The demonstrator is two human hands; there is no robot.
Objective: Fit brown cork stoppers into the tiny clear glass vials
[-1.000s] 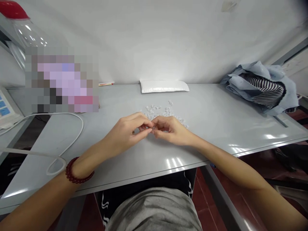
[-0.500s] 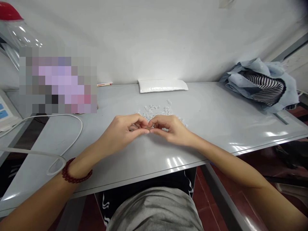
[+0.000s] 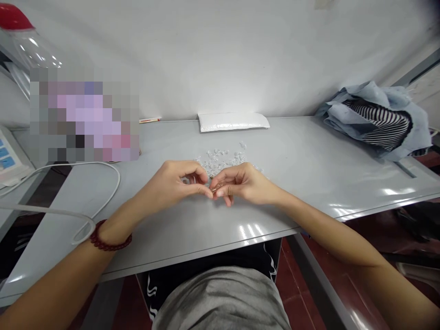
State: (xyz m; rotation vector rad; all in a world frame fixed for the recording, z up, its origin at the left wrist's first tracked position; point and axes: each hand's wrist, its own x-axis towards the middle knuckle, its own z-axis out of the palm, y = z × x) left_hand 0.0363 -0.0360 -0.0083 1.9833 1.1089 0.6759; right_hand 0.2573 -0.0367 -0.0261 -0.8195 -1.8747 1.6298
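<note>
Over the front middle of the desk, my left hand (image 3: 184, 181) and my right hand (image 3: 244, 183) meet at the fingertips. A small clear plastic piece (image 3: 216, 187), partly hidden by fingers, lies between them. My right hand pinches it with thumb and index finger, its other fingers curled below. My left thumb presses at its left end, with the left index finger bent just above. Just beyond the fingers, small clear pieces (image 3: 223, 158) are scattered in a loose pile on the grey desk (image 3: 295, 169).
A white padded packet (image 3: 233, 123) lies against the wall. Striped and light blue cloth (image 3: 381, 119) is bundled at the right. A white cable (image 3: 118, 176) loops on the left, near a power strip (image 3: 10, 158) and a red-capped clear bottle (image 3: 34, 46). A thin stick-like item (image 3: 150, 120) lies at the back.
My right hand has turned, so its lower fingers now show under the piece. My left index finger and thumb have spread further apart. The scattered pieces look the same.
</note>
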